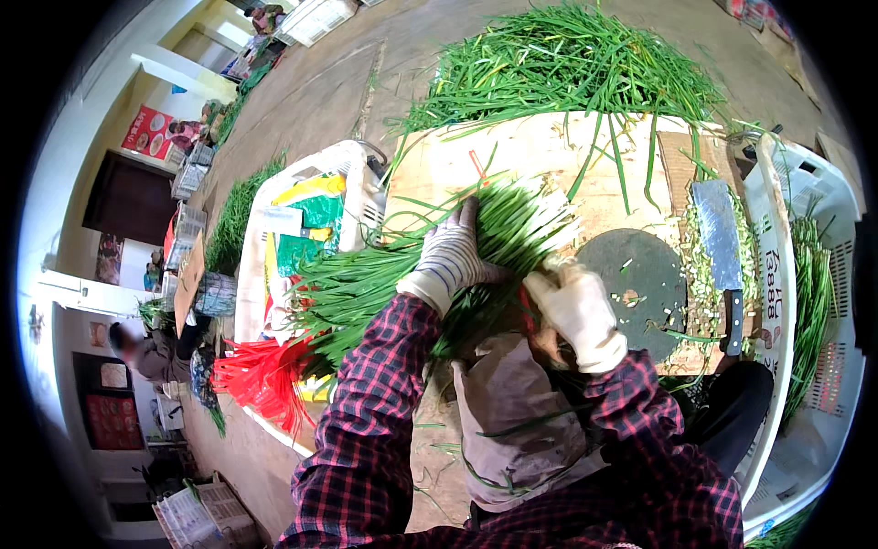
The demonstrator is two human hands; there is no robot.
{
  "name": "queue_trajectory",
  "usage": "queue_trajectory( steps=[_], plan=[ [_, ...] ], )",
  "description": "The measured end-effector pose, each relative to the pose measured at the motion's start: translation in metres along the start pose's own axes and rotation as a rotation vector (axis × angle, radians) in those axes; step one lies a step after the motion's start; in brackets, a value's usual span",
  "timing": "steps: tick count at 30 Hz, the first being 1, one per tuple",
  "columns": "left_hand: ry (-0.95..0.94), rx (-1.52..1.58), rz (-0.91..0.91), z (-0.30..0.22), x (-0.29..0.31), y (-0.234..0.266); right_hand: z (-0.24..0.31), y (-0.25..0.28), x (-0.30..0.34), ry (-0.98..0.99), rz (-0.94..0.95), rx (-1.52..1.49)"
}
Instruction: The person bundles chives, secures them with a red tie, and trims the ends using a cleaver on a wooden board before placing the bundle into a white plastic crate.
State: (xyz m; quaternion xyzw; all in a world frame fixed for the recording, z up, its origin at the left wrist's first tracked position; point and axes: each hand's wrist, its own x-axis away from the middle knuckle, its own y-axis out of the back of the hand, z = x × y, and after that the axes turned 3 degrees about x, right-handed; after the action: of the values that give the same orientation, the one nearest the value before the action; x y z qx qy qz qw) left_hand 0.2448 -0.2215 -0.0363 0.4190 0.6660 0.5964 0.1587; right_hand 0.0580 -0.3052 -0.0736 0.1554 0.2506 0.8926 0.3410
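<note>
A large bundle of garlic chives lies slantwise over the near left part of the wooden board, pale stem ends to the right, green leaves trailing left. My left hand, in a striped white glove, is wrapped over its middle, thumb toward me. Just below the pale ends, my right hand, in a white glove, has its fingers curled; what they hold is hidden. Something reddish shows beside it. A cleaver with a black handle rests on chopped stem bits at the board's right.
Loose chives are heaped beyond the board. A dark round patch lies right of my hands. Left stands a white crate with red strips at its near end; right, another crate holds chives. Another person sits far left.
</note>
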Motion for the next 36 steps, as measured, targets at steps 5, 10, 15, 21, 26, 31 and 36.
queue_trajectory(
  steps=[5,10,15,21,26,31,36],
  plan=[
    [-0.011,-0.027,0.044,-0.015,-0.010,-0.004,-0.018,0.008,-0.061,-0.016,-0.121,0.010],
    [-0.006,-0.012,0.061,-0.005,-0.005,-0.003,-0.010,0.017,-0.063,-0.193,0.095,-0.678],
    [0.005,-0.031,0.093,-0.006,-0.006,-0.002,-0.017,0.012,-0.070,-0.170,0.045,-0.670],
    [-0.015,-0.095,0.046,-0.017,-0.001,-0.001,-0.011,0.014,-0.087,-0.185,0.093,-0.669],
    [0.001,-0.077,0.030,-0.010,0.005,0.003,-0.019,-0.001,-0.082,-0.261,-0.076,-1.075],
    [0.034,-0.161,0.002,-0.025,0.010,-0.002,-0.035,0.002,-0.091,-0.244,-0.185,-1.163],
    [0.065,-0.173,0.132,-0.022,-0.008,0.007,-0.041,0.032,-0.078,-0.128,-0.284,-0.884]
  ],
)
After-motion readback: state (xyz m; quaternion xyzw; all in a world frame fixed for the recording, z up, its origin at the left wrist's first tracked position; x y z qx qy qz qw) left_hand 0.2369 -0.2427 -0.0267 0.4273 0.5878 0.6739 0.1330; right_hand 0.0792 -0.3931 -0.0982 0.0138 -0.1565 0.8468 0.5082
